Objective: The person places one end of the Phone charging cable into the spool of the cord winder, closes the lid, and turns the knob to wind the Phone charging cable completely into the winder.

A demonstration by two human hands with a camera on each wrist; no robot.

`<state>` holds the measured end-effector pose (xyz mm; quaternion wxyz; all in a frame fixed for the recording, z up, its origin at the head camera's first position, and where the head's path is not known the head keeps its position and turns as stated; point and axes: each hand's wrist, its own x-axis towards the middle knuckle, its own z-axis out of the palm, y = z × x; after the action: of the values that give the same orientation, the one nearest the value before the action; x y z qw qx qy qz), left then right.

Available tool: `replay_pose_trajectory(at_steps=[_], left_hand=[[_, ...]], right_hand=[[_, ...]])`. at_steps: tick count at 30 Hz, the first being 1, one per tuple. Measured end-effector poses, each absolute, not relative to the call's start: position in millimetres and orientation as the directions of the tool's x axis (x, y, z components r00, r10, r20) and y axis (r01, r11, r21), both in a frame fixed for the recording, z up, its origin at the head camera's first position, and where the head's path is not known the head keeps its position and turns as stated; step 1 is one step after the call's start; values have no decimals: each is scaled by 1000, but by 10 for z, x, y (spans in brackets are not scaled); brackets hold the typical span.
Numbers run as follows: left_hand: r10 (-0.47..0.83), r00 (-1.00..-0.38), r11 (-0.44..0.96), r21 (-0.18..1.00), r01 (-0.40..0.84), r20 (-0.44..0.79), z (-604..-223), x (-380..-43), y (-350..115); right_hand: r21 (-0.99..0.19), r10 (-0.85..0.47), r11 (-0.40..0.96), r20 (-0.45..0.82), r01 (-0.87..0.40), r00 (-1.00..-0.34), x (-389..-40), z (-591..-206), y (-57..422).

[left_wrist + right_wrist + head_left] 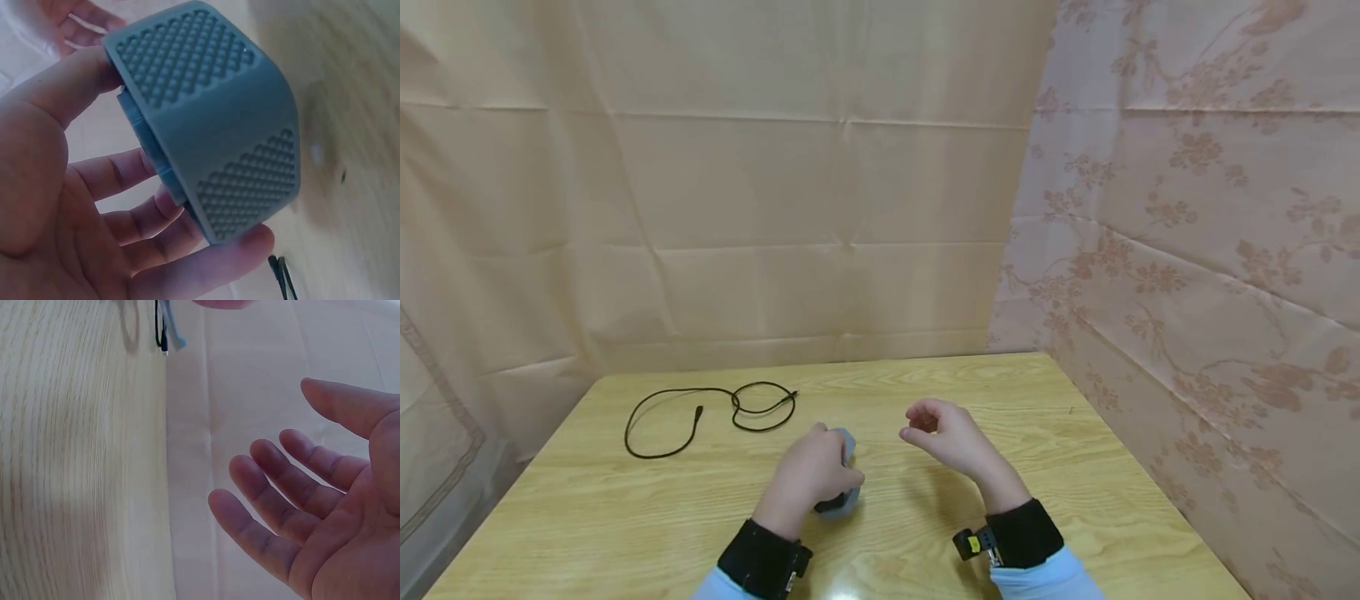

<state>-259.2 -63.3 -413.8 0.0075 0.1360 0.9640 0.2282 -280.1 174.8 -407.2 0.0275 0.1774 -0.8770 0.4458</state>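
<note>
In the head view my left hand grips a grey-blue angular case with a dark part inside, just above the table's middle. Up close in the left wrist view, the case has rounded corners and studded panels, held by its edges between thumb and fingers. Its exact kind is unclear. To the right, my right hand hovers over the table, holding nothing. Its fingers are loosely bent and spread in the right wrist view. A thin black cable lies in loops on the table's far left.
The wooden table has light grain. Behind it hangs a beige curtain, and a flowered curtain runs along the right side. A connector at one cable end points toward the back.
</note>
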Motion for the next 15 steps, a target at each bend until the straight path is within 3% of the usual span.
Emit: replay_pose_trajectory(at_steps=[15], left_hand=[[283, -959, 901, 350, 258, -21, -4256, -2627, -393]], right_hand=[[-744, -257, 626, 86, -234, -962, -2869, -4173, 1826]])
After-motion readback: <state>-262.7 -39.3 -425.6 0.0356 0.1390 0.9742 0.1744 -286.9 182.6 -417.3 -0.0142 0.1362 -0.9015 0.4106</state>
